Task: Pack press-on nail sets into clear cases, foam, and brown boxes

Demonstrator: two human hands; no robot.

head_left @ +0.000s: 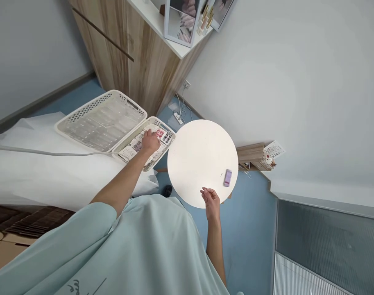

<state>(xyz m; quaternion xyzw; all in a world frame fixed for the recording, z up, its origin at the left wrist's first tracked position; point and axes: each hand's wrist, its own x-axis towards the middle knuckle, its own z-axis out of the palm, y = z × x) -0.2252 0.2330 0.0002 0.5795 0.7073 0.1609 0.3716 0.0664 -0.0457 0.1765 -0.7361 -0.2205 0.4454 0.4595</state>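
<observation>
Packets (137,145) lie overlapped in the right-hand half of an open basket (164,124), beside the round table (202,151), and the left hand (150,142) rests down among them with bent fingers; its palm side is hidden, so whether it grips one I cannot tell. The right hand (210,200) is over the table's near edge, fingertips drawn into a narrow pinch with nothing visible between them. The likeliest trouble sits in the basket: because pieces overlap, lifting one could drag a neighbour over the rim. The grey cord (66,154) crosses the white sheet (51,176) to the basket's side, and a forearm catching it could tug the basket askew. The basket's right corner comes up close to the table's edge, with blue floor (251,221) below, so something let slip in that gap could drop. The purple item (227,178) lies near the table's right edge, where a careless sweep of the right hand could push it off. The widest room for moving is over the middle of the tabletop; leftward, the opened lid (100,119) limits the reach.
</observation>
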